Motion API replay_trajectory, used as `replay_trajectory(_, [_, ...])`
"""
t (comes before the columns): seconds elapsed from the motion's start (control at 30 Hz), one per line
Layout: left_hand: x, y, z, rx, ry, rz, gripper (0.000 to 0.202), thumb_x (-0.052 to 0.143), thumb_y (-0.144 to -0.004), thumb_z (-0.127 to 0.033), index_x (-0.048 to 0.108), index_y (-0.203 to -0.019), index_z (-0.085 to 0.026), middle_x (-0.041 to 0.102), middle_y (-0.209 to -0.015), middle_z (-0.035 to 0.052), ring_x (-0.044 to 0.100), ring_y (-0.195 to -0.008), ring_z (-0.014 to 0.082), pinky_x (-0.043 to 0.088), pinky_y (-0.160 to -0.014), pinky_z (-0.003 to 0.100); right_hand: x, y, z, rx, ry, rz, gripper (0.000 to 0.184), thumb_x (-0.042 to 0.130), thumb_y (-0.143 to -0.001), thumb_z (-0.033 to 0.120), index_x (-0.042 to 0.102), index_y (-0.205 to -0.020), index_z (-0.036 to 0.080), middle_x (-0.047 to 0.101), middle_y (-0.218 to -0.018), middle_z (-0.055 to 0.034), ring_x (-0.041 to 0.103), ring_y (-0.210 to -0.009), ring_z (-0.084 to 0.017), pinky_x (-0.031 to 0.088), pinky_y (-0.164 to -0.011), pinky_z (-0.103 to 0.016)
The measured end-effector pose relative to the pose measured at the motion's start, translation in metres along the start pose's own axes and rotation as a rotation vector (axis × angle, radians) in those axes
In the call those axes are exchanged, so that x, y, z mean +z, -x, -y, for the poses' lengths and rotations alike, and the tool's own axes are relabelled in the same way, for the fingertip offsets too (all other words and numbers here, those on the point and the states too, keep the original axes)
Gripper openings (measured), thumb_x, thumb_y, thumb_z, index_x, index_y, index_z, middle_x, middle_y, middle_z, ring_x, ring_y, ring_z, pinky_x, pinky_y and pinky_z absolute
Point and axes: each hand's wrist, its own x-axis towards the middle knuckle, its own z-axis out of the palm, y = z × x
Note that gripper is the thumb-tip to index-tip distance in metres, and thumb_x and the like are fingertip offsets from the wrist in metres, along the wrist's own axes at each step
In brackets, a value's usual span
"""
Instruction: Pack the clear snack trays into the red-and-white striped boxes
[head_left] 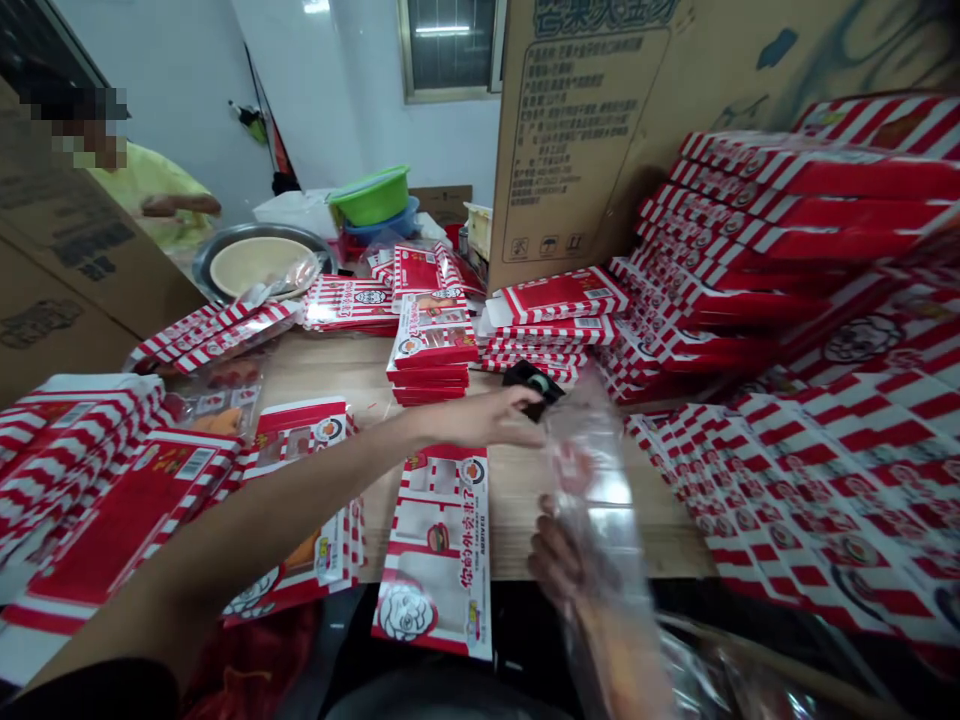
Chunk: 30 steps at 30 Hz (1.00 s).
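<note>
My left hand (499, 417) reaches across the table, thumb and fingers apart, close to the top end of a long clear plastic packet (600, 470). Beside those fingers lies a small black object (534, 385), its kind unclear. My right hand (559, 550) has its fingers curled round the left edge of that packet, and the forearm shows blurred through the film. Something reddish sits in the packet's upper part. A flat red and white box (435, 550) with clear windows lies in front of me, its near end over the table edge.
Striped boxes (427, 345) are stacked mid-table. More flat boxes (300, 500) lie to the left. High box piles (787, 240) fill the right, beside a large carton (577, 130). Basins (262, 245) stand at the back. A person in a yellow top (161, 185) is at the far left.
</note>
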Motion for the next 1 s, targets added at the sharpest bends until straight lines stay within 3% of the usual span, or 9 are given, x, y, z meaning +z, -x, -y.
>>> replay_trajectory(0.1, [0.001,0.000,0.044,-0.282,-0.183,0.116,0.053,0.073,-0.071,-0.029,0.054,-0.118,-0.013,0.064,-0.115,0.0147,0.058,-0.108,0.0265,0.045,-0.088,0.035,-0.020,0.011,0.015,0.077,-0.095,-0.126,0.034,0.073,-0.067,0.055,0.070,-0.070,0.021,0.065,-0.048,-0.0004,0.067,-0.056,-0.021,0.057,-0.060,-0.035])
replay_trajectory(0.2, [-0.001,0.010,0.079,-0.428,-0.244,0.218,0.030,0.069,-0.078,-0.031,0.061,-0.098,-0.011,0.066,-0.095,0.0085,0.063,-0.086,0.0210,0.050,-0.077,0.037,-0.035,0.017,0.030,0.051,-0.273,-0.452,0.026,0.084,-0.055,0.039,0.071,-0.070,0.023,0.072,-0.061,0.0004,0.071,-0.065,-0.023,0.058,-0.062,-0.034])
replay_trajectory(0.27, [0.000,0.016,0.087,-0.436,-0.235,0.284,0.020,0.063,-0.083,-0.031,0.061,-0.088,-0.013,0.065,-0.085,0.0030,0.061,-0.075,0.0154,0.050,-0.071,0.033,-0.040,0.016,0.035,-0.037,-0.304,-0.586,0.030,0.086,-0.050,0.029,0.072,-0.076,0.023,0.076,-0.075,0.0007,0.071,-0.066,-0.020,0.058,-0.055,-0.028])
replay_trajectory(0.37, [0.004,0.026,0.075,-0.337,-0.172,0.310,0.013,0.060,-0.081,-0.029,0.061,-0.082,-0.016,0.064,-0.082,0.0006,0.059,-0.076,0.0140,0.046,-0.071,0.026,-0.039,0.004,0.037,-0.208,-0.235,-0.625,0.029,0.084,-0.054,0.025,0.072,-0.079,0.019,0.076,-0.079,-0.0015,0.070,-0.064,-0.016,0.056,-0.050,-0.022])
replay_trajectory(0.53, [0.001,0.046,0.032,-0.191,-0.035,0.241,0.023,0.047,-0.086,-0.037,0.058,-0.095,-0.019,0.064,-0.094,0.0006,0.058,-0.084,0.0144,0.043,-0.075,0.024,-0.023,-0.030,0.048,-0.547,-0.200,-0.643,0.028,0.080,-0.060,0.029,0.070,-0.085,0.022,0.074,-0.082,0.0035,0.069,-0.077,-0.014,0.058,-0.069,-0.025])
replay_trajectory(0.67, [0.005,0.066,0.011,-0.164,0.088,0.139,0.023,0.048,-0.085,-0.039,0.056,-0.092,-0.019,0.061,-0.084,-0.0003,0.055,-0.077,0.0136,0.042,-0.071,0.024,-0.009,-0.054,0.064,-0.647,-0.172,-0.588,0.026,0.076,-0.065,0.035,0.069,-0.087,0.023,0.073,-0.088,0.0045,0.068,-0.083,-0.012,0.055,-0.079,-0.025])
replay_trajectory(0.77, [0.019,0.079,0.006,-0.201,0.154,0.079,0.019,0.050,-0.084,-0.036,0.057,-0.088,-0.019,0.061,-0.083,-0.0010,0.054,-0.076,0.0137,0.041,-0.070,0.024,-0.005,-0.056,0.070,-0.572,-0.136,-0.541,0.028,0.079,-0.061,0.037,0.068,-0.083,0.024,0.073,-0.082,0.0063,0.067,-0.079,-0.011,0.055,-0.076,-0.023])
replay_trajectory(0.87, [0.038,0.091,0.006,-0.277,0.183,0.002,0.020,0.051,-0.084,-0.038,0.055,-0.080,-0.019,0.057,-0.077,-0.0025,0.053,-0.072,0.0133,0.039,-0.065,0.023,-0.005,-0.042,0.069,-0.335,-0.054,-0.450,0.032,0.085,-0.053,0.029,0.071,-0.079,0.018,0.073,-0.073,0.0016,0.068,-0.066,-0.014,0.056,-0.063,-0.023])
replay_trajectory(1.0, [0.061,0.103,0.011,-0.315,0.492,-0.189,0.018,0.052,-0.082,-0.038,0.046,-0.083,-0.021,0.053,-0.068,-0.0058,0.052,-0.062,0.0114,0.040,-0.061,0.023,-0.015,-0.015,0.071,-0.093,0.043,-0.335,0.034,0.087,-0.049,0.021,0.073,-0.078,0.014,0.074,-0.074,-0.0044,0.069,-0.063,-0.018,0.056,-0.058,-0.025])
